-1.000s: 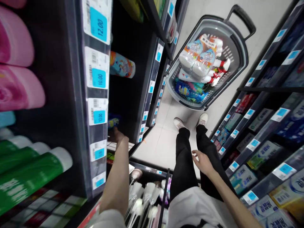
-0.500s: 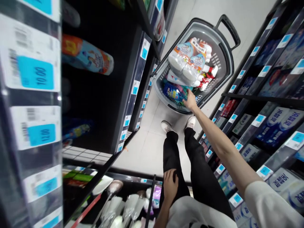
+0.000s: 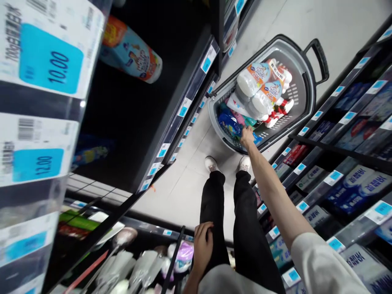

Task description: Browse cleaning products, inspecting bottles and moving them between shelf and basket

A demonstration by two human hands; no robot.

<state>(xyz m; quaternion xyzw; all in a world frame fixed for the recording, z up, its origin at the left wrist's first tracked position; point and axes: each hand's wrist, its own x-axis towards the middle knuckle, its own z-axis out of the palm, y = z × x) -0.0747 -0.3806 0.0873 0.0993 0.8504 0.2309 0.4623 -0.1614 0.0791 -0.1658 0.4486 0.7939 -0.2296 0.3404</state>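
Note:
On the floor ahead stands a grey plastic basket (image 3: 310, 92) with a black handle. My right hand (image 3: 247, 136) reaches into its near end, fingers curled at a glossy blue package (image 3: 229, 123); part of the grip is hidden. Pink and green items lie beside that package. Deeper in the basket are bundled white bottles (image 3: 259, 100) with orange-and-blue labels, and white spray heads with red parts (image 3: 283, 109). My left hand (image 3: 203, 245) rests on my left thigh, its fingers stretched out and holding nothing.
Close on my left is a black shelf with price tags (image 3: 50, 59); an orange-and-blue bottle (image 3: 134, 53) lies in it. Shelves of blue-and-white boxes (image 3: 355, 188) line the right. Plastic-wrapped brushes (image 3: 143, 265) hang by my left side. Pale floor (image 3: 180, 179) lies between.
The view has shifted, so the basket appears farther right and slightly lower. My right hand stays at the blue package, its fingers now more curled. My left hand remains on the thigh.

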